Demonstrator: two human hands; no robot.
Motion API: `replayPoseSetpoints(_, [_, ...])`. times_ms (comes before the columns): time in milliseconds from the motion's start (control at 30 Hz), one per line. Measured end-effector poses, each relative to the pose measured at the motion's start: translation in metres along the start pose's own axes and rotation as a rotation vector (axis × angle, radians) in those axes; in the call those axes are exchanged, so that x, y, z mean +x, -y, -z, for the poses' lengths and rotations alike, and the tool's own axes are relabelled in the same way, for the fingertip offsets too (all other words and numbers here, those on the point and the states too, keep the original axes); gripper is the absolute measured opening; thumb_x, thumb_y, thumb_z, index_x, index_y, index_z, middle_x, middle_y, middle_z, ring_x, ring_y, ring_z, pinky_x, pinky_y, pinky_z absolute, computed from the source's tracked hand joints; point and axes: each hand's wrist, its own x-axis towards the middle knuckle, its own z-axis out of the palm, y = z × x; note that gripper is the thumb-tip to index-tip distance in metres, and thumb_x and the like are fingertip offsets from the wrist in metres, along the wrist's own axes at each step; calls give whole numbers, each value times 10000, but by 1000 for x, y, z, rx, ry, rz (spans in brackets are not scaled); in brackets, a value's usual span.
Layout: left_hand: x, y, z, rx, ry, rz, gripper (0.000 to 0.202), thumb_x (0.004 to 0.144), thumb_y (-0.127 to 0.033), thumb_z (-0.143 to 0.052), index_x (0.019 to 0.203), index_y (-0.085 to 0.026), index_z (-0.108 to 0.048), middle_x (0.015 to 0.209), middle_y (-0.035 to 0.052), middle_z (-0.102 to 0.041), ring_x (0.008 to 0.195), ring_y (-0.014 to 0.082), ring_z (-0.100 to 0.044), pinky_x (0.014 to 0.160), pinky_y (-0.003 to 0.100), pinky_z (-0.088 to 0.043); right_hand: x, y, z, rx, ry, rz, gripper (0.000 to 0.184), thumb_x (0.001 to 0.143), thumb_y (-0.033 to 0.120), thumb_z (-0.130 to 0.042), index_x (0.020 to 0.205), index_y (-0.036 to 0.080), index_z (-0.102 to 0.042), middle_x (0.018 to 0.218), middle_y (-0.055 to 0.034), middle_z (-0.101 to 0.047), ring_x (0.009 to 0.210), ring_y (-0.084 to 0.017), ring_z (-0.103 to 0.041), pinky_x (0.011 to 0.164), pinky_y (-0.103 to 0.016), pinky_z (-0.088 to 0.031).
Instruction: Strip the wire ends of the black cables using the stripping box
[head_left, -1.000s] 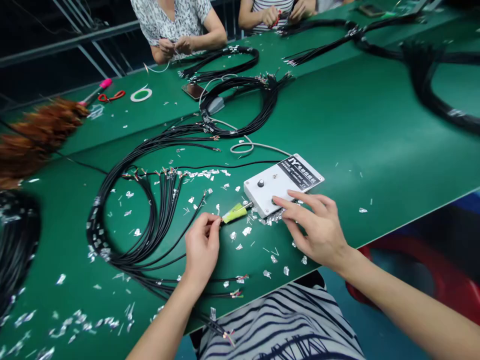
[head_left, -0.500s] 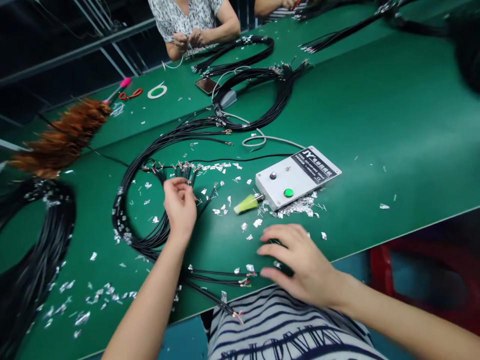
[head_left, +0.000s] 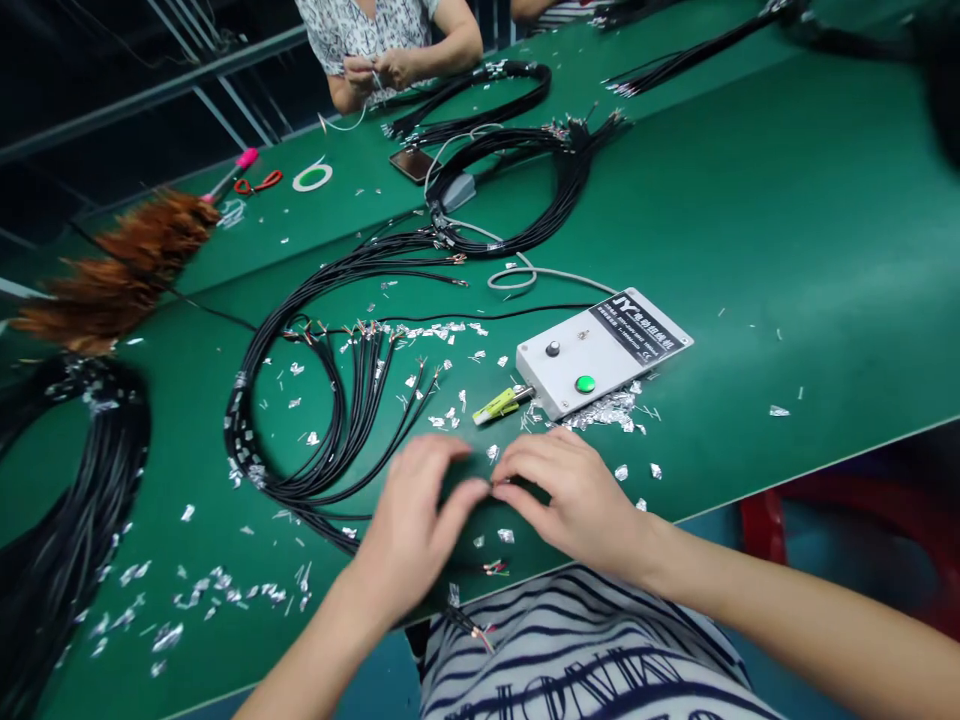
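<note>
My left hand [head_left: 420,510] is curled low over black cables [head_left: 341,490], its thumb reaching the fingertips of my right hand [head_left: 574,500]. A cable runs under the left palm, and its end seems to lie where the hands meet, mostly covered by fingers. The right thumb and forefinger are pinched together on that small end. Stripped ends with coloured wires [head_left: 495,568] lie below the hands. A grey box [head_left: 570,360] with a green button and a yellow-green clip [head_left: 496,405] stands just beyond my right hand.
Coiled cable bundles [head_left: 517,245] spread over the green table [head_left: 750,250], with foil scraps [head_left: 607,408] strewn about. A brown feather duster [head_left: 127,265], tape roll [head_left: 312,178] and red-handled scissors [head_left: 259,183] lie left. Opposite, a person's hands [head_left: 379,72] hold a thin pale wire.
My left hand has come away from the fanned cable ends, moving right and toward me. My right hand has shifted slightly left, its fingers closing. The two hands now meet.
</note>
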Motion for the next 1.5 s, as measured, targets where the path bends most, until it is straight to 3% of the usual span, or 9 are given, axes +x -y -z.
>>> replayPoseSetpoints(67, [-12, -14, -5, -117, 109, 57, 94, 903, -234, -575, 991, -230, -607, 890, 43, -694, 817, 200, -650, 735, 309, -517, 7, 0, 1, 76, -31, -74, 43, 904, 199, -638, 870, 196, -664, 837, -3, -720, 769, -147, -658, 728, -301, -428])
replayPoseSetpoints(233, [-11, -18, -15, -311, -36, 229, 112, 925, -207, -527, 888, -215, -633, 658, -19, -645, 557, 129, -598, 576, 234, -493, 7, -1, -2, 353, -97, -214, 166, 895, 181, -616, 1055, 204, -655, 928, -31, -722, 801, -155, -676, 750, -301, -545])
replayPoseSetpoints(467, [-12, -19, -16, -288, -103, 215, 98, 898, -179, -570, 896, -216, -661, 664, -28, -663, 560, 115, -614, 557, 203, -494, 5, 2, -1, 348, -133, -207, 263, 903, 164, -592, 1159, 208, -636, 972, -47, -707, 824, -157, -672, 786, -322, -573])
replayPoseSetpoints(733, [-11, -22, -22, -235, -195, 187, 89, 891, -160, -567, 835, -206, -618, 667, -36, -661, 555, 102, -632, 539, 176, -494, 1, 0, 1, -136, -211, 195, 155, 917, 124, -581, 991, 188, -701, 941, -60, -741, 814, -188, -682, 696, -323, -518])
replayPoseSetpoints(800, [-10, -24, -22, -242, -226, 192, 88, 891, -163, -569, 821, -202, -605, 653, -39, -650, 555, 100, -631, 541, 171, -499, -2, -2, -1, -136, -248, 208, 156, 912, 125, -590, 1000, 196, -698, 950, -59, -740, 805, -183, -682, 685, -319, -510])
replayPoseSetpoints(933, [-10, -25, -24, -258, -245, 178, 96, 887, -150, -575, 805, -194, -600, 638, -43, -639, 563, 93, -634, 551, 156, -504, 1, -1, -2, 274, -313, -111, 93, 876, 166, -633, 961, 187, -663, 893, -48, -702, 721, -140, -653, 616, -267, -507])
replayPoseSetpoints(1067, [-9, -25, -25, -276, -254, 157, 102, 875, -123, -583, 809, -191, -619, 682, -36, -676, 598, 86, -656, 571, 135, -509, 12, 6, -8, 664, -124, -477, 246, 744, 287, -760, 943, 183, -659, 844, -23, -684, 577, -102, -585, 478, -225, -418])
replayPoseSetpoints(1333, [-12, -26, -29, -508, -274, 291, 112, 865, -164, -600, 756, -186, -612, 633, -37, -641, 528, 76, -585, 514, 147, -478, 23, 18, -32, 1276, -166, -713, 269, 705, 427, -794, 793, 186, -711, 539, 63, -555, 517, -82, -503, 586, -250, -471])
replayPoseSetpoints(1500, [-14, -23, -32, -693, -253, 419, 112, 852, -207, -625, 746, -174, -612, 612, -22, -638, 505, 77, -541, 470, 150, -439, 21, 21, -37, 1364, -194, -781, 247, 657, 380, -832, 757, 177, -731, 501, 54, -574, 491, -75, -497, 543, -232, -425])
